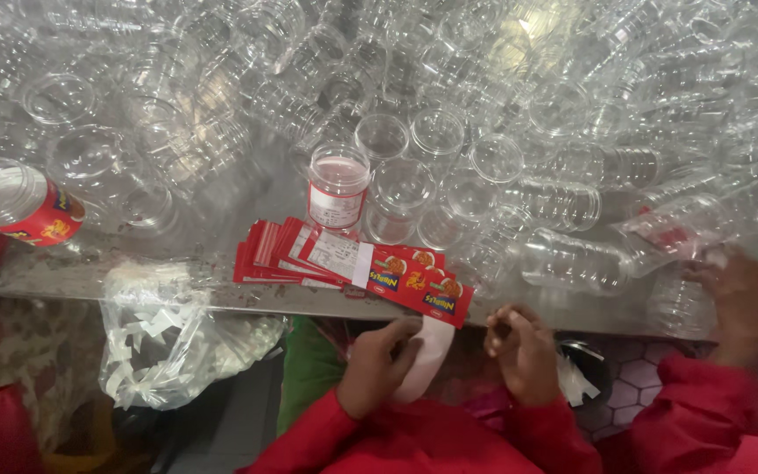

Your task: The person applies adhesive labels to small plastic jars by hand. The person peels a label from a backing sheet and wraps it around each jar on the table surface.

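Observation:
My left hand (377, 362) is below the table's front edge and grips a white paper strip (427, 351) between thumb and fingers. My right hand (524, 351) is just right of it, fingers curled shut, with nothing visible in them. Just above both hands, a fanned stack of red labels (353, 263) lies on the metal table (221, 294). Behind the stack stands a clear jar with a label (337, 186).
Several clear plastic jars (563, 259) crowd the table, upright and lying. A red-labelled jar (24, 206) lies at the far left. A clear bag of white paper strips (168, 342) hangs off the front edge. Another person's hand (730, 294) touches a jar at the right.

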